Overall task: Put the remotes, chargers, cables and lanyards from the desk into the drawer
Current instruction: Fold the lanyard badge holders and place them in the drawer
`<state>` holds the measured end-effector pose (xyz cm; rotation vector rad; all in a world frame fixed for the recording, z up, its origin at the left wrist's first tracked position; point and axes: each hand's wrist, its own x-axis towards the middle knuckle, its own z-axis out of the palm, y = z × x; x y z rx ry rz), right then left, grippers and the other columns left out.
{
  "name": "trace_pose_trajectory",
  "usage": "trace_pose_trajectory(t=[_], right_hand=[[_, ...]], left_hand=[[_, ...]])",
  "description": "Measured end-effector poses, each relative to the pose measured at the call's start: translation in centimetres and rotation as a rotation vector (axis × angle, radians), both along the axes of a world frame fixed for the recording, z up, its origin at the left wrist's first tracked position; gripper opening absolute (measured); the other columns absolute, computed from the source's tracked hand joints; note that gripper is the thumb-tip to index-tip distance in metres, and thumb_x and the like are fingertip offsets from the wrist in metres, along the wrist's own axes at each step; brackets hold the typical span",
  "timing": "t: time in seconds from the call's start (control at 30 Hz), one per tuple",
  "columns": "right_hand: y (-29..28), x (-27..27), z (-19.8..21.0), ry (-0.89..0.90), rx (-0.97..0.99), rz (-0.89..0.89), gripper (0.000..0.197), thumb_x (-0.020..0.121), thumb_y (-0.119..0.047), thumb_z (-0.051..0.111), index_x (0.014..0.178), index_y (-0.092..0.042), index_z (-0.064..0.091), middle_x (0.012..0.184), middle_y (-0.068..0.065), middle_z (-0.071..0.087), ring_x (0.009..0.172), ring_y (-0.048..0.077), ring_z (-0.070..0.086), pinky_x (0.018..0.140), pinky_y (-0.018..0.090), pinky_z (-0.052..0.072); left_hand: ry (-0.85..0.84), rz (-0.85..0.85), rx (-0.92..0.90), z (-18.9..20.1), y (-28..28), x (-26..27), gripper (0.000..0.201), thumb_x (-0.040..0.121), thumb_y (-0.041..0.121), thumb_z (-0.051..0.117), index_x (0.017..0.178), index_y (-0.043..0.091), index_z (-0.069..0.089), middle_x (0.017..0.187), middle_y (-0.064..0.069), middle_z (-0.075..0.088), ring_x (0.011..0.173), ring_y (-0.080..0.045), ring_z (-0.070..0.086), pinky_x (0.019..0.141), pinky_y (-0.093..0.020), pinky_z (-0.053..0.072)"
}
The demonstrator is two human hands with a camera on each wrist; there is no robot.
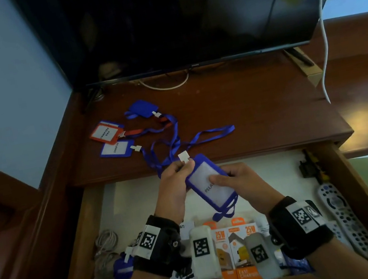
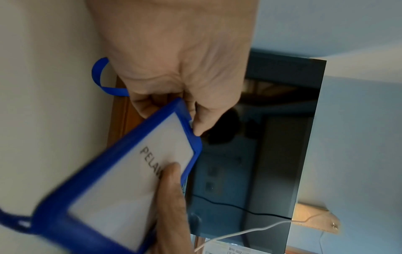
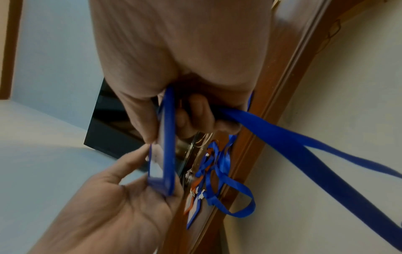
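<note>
Head view first: I've got a blue badge holder [image 1: 210,183] held over the open drawer [image 1: 346,174], both hands on it. My left hand [image 1: 174,187] pinches its top end by the white clip [image 1: 184,157], and my right hand [image 1: 240,183] has its thumb flat on the clear front with the fingers wrapped round the back. The strap [image 1: 213,132] runs away from my grip, back up onto the desk [image 1: 258,106], so this one isn't in yet. Beyond my hands, 3 more badges are on the desk: a red one [image 1: 106,133], a blue one [image 1: 117,148] and a plain blue one [image 1: 142,108], straps all tangled together. Below my wrists the drawer already holds charger boxes [image 1: 234,248], a grey remote [image 1: 346,216] off to my right, a coil of cable [image 1: 106,241] to my left, and another blue badge [image 1: 123,270] under my left wrist. So I'd say most of the job is done and only the lanyards are left.

Left wrist view: my left hand [image 2: 174,68] grips the top corner of the badge holder [image 2: 135,171], fingers curled behind it, and my right thumb [image 2: 172,189] presses on the printed card.

Right wrist view: edge-on look at the badge holder [image 3: 167,137], squeezed between my right thumb and fingers [image 3: 195,110], and my left hand [image 3: 121,197] pinches the far end. The strap [image 3: 293,146] trails out past my grip, and the other badges [image 3: 195,197] sit on the desk beyond.
</note>
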<state>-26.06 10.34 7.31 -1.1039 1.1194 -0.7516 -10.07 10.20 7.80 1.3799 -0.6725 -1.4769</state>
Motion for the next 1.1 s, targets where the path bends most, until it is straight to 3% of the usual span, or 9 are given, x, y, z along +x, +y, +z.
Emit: trace_pose_trajectory(t=[0.1, 0.2, 0.27, 0.33, 0.4, 0.57, 0.83, 0.9, 1.1], right_hand=[[-0.5, -0.8, 0.1, 0.026, 0.017, 0.004, 0.031, 0.086, -0.019, 0.068, 0.091, 0.012, 0.064, 0.077, 0.016, 0.067, 0.064, 0.023, 0.061, 0.058, 0.025, 0.047], [-0.6, -1.5, 0.0, 0.038, 0.022, -0.008, 0.039, 0.084, -0.021, 0.070, 0.087, 0.017, 0.060, 0.073, 0.019, 0.064, 0.060, 0.024, 0.058, 0.054, 0.024, 0.044], [-0.6, -1.7, 0.0, 0.041, 0.031, 0.000, 0.037, 0.084, -0.022, 0.071, 0.082, 0.014, 0.062, 0.070, 0.017, 0.064, 0.057, 0.023, 0.059, 0.051, 0.024, 0.045], [-0.6, -1.8, 0.1, 0.050, 0.043, 0.018, 0.030, 0.083, -0.022, 0.072, 0.076, 0.007, 0.065, 0.068, 0.016, 0.064, 0.057, 0.023, 0.060, 0.050, 0.024, 0.045], [-0.7, -1.8, 0.2, 0.071, 0.051, 0.048, 0.025, 0.084, -0.021, 0.072, 0.072, 0.000, 0.066, 0.067, 0.015, 0.065, 0.056, 0.022, 0.061, 0.049, 0.023, 0.045], [-0.3, -1.7, 0.1, 0.104, 0.076, 0.106, 0.023, 0.084, -0.019, 0.071, 0.072, 0.000, 0.066, 0.066, 0.013, 0.063, 0.056, 0.018, 0.061, 0.050, 0.021, 0.045], [-0.1, -2.0, -0.2, 0.058, 0.133, 0.081, 0.018, 0.081, -0.007, 0.071, 0.066, -0.003, 0.063, 0.060, 0.009, 0.063, 0.051, 0.018, 0.060, 0.046, 0.022, 0.045], [0.0, -2.0, -0.3, 0.029, 0.138, 0.062, 0.016, 0.082, -0.005, 0.069, 0.068, -0.003, 0.063, 0.060, 0.008, 0.063, 0.050, 0.017, 0.060, 0.045, 0.021, 0.046], [-0.5, -1.8, -0.9, -0.165, 0.179, -0.106, 0.007, 0.084, -0.011, 0.067, 0.078, -0.008, 0.066, 0.073, 0.009, 0.065, 0.062, 0.019, 0.061, 0.054, 0.024, 0.051]], left_hand=[[0.031, -0.052, 0.033, -0.2, 0.2, 0.6, 0.010, 0.089, 0.013, 0.064, 0.094, 0.004, 0.064, 0.094, -0.015, 0.067, 0.085, -0.024, 0.065, 0.089, -0.042, 0.053], [-0.026, -0.145, 0.057, -0.4, 0.4, 1.2, 0.028, 0.083, 0.017, 0.072, 0.104, 0.000, 0.065, 0.105, -0.019, 0.069, 0.100, -0.033, 0.065, 0.099, -0.049, 0.047], [-0.092, -0.252, 0.065, -0.6, 0.6, 1.6, 0.039, 0.076, 0.023, 0.079, 0.104, 0.000, 0.064, 0.100, -0.018, 0.070, 0.100, -0.035, 0.063, 0.092, -0.045, 0.049], [-0.147, -0.321, 0.073, -0.6, 0.7, 2.1, 0.033, 0.075, 0.022, 0.080, 0.098, 0.004, 0.065, 0.084, -0.007, 0.067, 0.085, -0.024, 0.060, 0.072, -0.031, 0.047], [-0.208, -0.374, 0.084, -0.1, 0.7, 2.5, 0.031, 0.078, 0.018, 0.077, 0.104, 0.008, 0.064, 0.083, -0.002, 0.062, 0.076, -0.015, 0.056, 0.061, -0.023, 0.042], [-0.433, -0.569, 0.030, 1.5, 0.5, 3.1, 0.029, 0.079, 0.020, 0.077, 0.103, 0.029, 0.065, 0.099, 0.007, 0.063, 0.077, -0.010, 0.056, 0.066, -0.023, 0.044], [-0.518, -0.818, 0.050, 1.5, 0.9, 2.7, 0.008, 0.080, 0.029, 0.075, 0.083, 0.027, 0.068, 0.067, 0.010, 0.068, 0.059, -0.002, 0.055, 0.056, -0.015, 0.041], [-0.498, -0.792, 0.050, 1.3, 0.9, 2.7, 0.008, 0.080, 0.029, 0.075, 0.083, 0.025, 0.069, 0.064, 0.010, 0.069, 0.057, -0.001, 0.055, 0.058, -0.017, 0.041], [-0.334, -0.425, 0.053, 0.2, 0.5, 2.6, 0.010, 0.080, 0.022, 0.074, 0.085, 0.013, 0.071, 0.066, 0.000, 0.070, 0.054, -0.007, 0.059, 0.058, -0.024, 0.038]])
